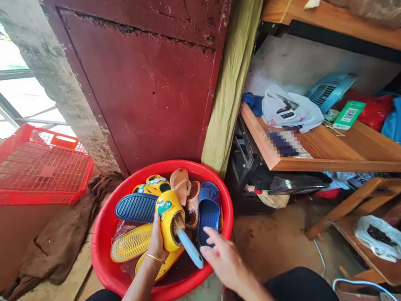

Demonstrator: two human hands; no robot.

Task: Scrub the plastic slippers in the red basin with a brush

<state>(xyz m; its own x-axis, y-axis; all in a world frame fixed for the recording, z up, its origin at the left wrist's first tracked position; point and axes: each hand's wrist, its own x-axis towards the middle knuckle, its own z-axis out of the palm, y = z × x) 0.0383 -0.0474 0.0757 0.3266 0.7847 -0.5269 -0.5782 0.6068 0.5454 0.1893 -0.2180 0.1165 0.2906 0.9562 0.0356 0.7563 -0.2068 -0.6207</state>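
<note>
My left hand (pixel 156 245) is closed on a yellow clog (pixel 168 212) with a green cartoon figure, held tilted above a red basin (pixel 99 258). A brush (pixel 190 249) with a light blue handle sticks out of the clog's opening, its bristle end inside. My right hand (pixel 222 259) is beside the handle's end, fingers apart; I cannot tell whether it touches the handle. Around the clog in the dark water lie a navy slipper (pixel 207 210), an upturned dark blue sole (pixel 136 207), a yellow sole (pixel 131 243), tan sandals (pixel 181 185) and another yellow clog (pixel 157 184).
Behind the basin stands a dark red door (pixel 149 79). A red plastic crate (pixel 36 169) is at the left, near a brown cloth (pixel 58 239). To the right are a cluttered wooden shelf (pixel 328 160) and a small wooden stool (pixel 363 248) holding a white bag (pixel 380 238).
</note>
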